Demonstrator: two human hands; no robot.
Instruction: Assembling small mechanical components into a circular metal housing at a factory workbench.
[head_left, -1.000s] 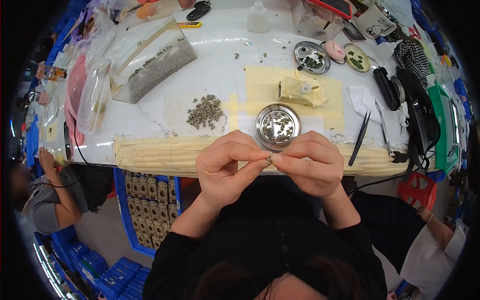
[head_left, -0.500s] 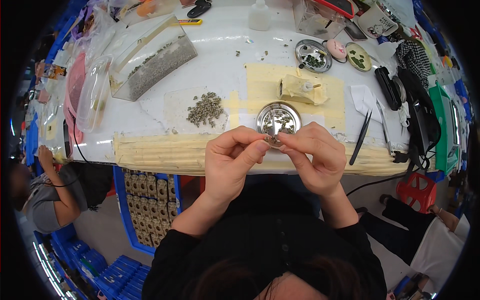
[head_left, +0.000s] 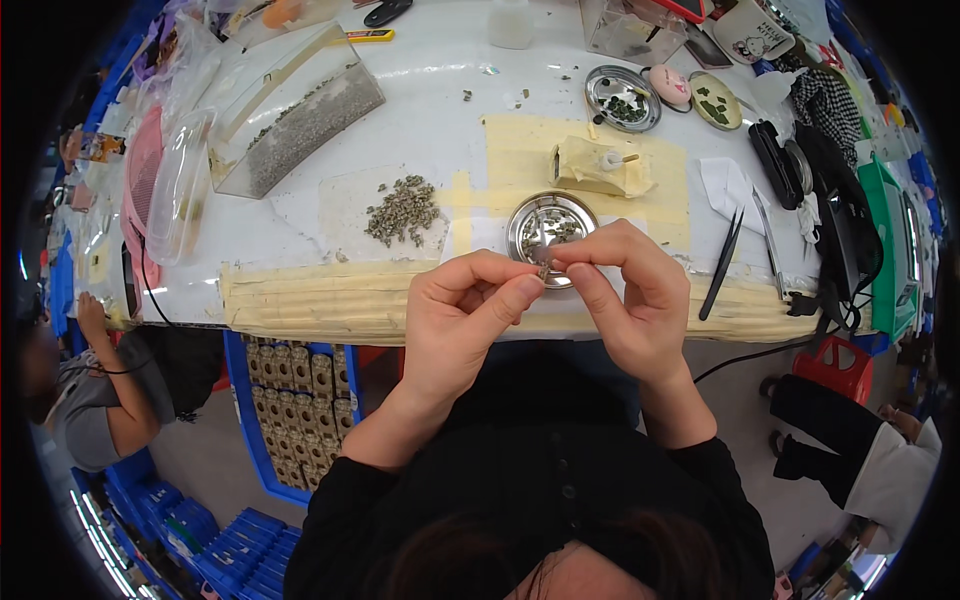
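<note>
Near the table's front edge my left hand (head_left: 460, 315) is closed, its thumb and forefinger pinching a small grey metal part (head_left: 544, 270). My right hand (head_left: 635, 300) is closed too. Its thumb and forefinger tips meet just beside that part, and what lies between them is too small to make out. Just behind my fingertips stands a round shiny metal dish (head_left: 514, 228) holding several small grey-green parts; my fingers cover some of its front. To the left, a pile of similar small parts (head_left: 403, 210) lies on a clear sheet.
A tape-wrapped block (head_left: 590, 175) with a short peg stands behind the dish. At the right lie black tweezers (head_left: 722, 265). Farther back are a dish of dark green pieces (head_left: 625, 100) and a clear bin of small parts (head_left: 310, 125). Two other people are at the sides.
My right fingertips have drawn slightly back from the left ones, and the small part in my left pinch shows more. The view has shifted a little. The person at the right has moved.
</note>
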